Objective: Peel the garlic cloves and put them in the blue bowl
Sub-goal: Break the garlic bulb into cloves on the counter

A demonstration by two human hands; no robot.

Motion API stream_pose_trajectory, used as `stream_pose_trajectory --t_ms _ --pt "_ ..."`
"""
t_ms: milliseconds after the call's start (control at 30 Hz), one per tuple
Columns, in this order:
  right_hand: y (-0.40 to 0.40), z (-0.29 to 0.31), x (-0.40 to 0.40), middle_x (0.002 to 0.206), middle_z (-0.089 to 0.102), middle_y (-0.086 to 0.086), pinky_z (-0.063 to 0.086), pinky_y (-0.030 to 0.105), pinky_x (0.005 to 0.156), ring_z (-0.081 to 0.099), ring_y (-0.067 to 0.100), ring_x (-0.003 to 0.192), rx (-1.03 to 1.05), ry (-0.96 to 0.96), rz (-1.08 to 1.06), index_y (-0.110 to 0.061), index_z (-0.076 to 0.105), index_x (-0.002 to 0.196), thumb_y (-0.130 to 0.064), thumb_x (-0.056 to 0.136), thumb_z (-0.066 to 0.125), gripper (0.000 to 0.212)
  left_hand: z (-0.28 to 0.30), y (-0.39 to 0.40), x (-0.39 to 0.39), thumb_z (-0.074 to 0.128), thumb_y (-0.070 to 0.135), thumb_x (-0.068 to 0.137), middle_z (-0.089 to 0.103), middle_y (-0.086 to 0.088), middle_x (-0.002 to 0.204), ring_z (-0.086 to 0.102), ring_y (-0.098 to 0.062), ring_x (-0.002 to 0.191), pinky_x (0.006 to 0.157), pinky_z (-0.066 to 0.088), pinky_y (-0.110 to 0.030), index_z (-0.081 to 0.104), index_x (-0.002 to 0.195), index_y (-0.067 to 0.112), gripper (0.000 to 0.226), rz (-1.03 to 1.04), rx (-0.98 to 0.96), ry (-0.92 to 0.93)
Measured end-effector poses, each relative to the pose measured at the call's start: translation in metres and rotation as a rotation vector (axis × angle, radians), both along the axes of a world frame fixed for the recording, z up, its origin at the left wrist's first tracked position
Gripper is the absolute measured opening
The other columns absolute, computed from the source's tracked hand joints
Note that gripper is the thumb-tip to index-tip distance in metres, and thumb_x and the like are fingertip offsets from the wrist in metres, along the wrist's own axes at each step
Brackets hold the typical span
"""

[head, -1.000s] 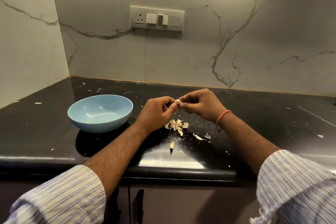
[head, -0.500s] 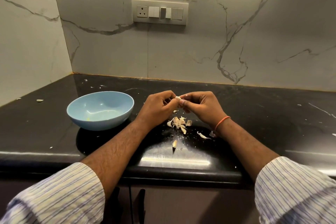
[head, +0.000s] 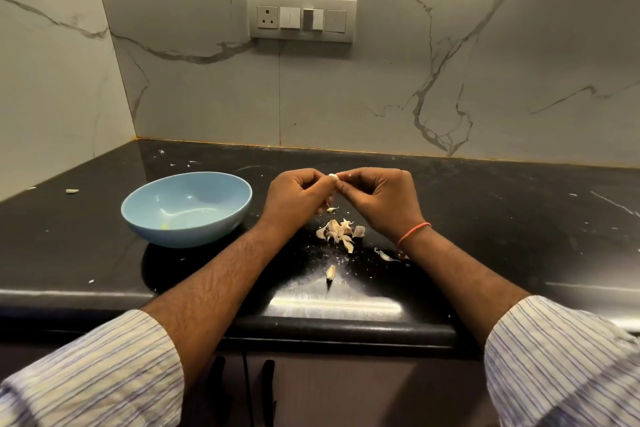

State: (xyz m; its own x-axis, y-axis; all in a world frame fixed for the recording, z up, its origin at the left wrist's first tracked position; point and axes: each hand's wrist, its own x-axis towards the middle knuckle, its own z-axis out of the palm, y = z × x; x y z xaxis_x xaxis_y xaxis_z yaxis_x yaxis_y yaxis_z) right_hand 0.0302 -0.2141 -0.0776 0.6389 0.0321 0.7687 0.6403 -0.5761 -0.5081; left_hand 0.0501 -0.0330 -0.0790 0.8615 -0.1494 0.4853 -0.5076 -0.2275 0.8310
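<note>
A small white garlic clove [head: 332,176] is pinched between the fingertips of my left hand [head: 298,196] and my right hand [head: 379,199], a little above the black counter. Both hands have curled fingers meeting at the clove. Just below them lies a heap of garlic skins and cloves [head: 341,232]. One loose clove [head: 330,272] lies nearer the front edge. The blue bowl [head: 187,208] stands left of my left hand, with only a tiny yellowish speck inside.
The black counter [head: 502,218] is strewn with small skin flakes. A stray clove [head: 72,191] lies far left near the side wall. A marble backsplash with a switch panel [head: 301,17] rises behind. The counter's rounded front edge [head: 329,326] is close to my forearms.
Both hands stay together on the clove and have shifted only slightly. A small bit of skin now lies under the hands. The camera has tilted a little.
</note>
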Motion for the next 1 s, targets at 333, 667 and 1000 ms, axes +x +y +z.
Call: stream_pose_trajectory --t_ms 333,667,1000 --pt "0.001 0.000 0.006 0.096 0.082 -0.004 0.062 0.021 0.081 0.076 -0.003 0.089 0.057 -0.021 -0.074 -0.015 0.085 0.101 -0.021 0.085 0.089 0.018 0.004 -0.004 -0.005 0.068 0.023 0.095 0.072 0.002 0.065 0.065 -0.009 0.062 0.069 0.057 -0.034 0.076 0.072 0.023 0.024 0.018 0.082 -0.116" --pt "-0.012 0.000 0.011 0.084 0.081 -0.003 0.063 0.036 0.080 0.073 0.006 0.078 0.286 0.323 0.023 -0.020 0.085 0.096 -0.025 0.087 0.086 0.010 -0.001 0.007 0.009 0.083 0.035 0.087 0.077 0.017 0.077 0.071 0.005 0.071 0.076 0.062 -0.024 0.085 0.090 0.027 0.009 0.174 0.341 -0.207" --pt "-0.016 -0.004 0.013 0.083 0.079 -0.012 0.062 0.030 0.083 0.073 0.002 0.081 0.108 0.382 -0.093 -0.026 0.085 0.095 -0.037 0.086 0.086 0.014 -0.004 0.012 0.011 0.086 0.028 0.087 0.080 0.009 0.107 0.071 -0.002 0.077 0.084 0.063 -0.032 0.078 0.122 0.028 0.036 0.188 0.430 -0.359"
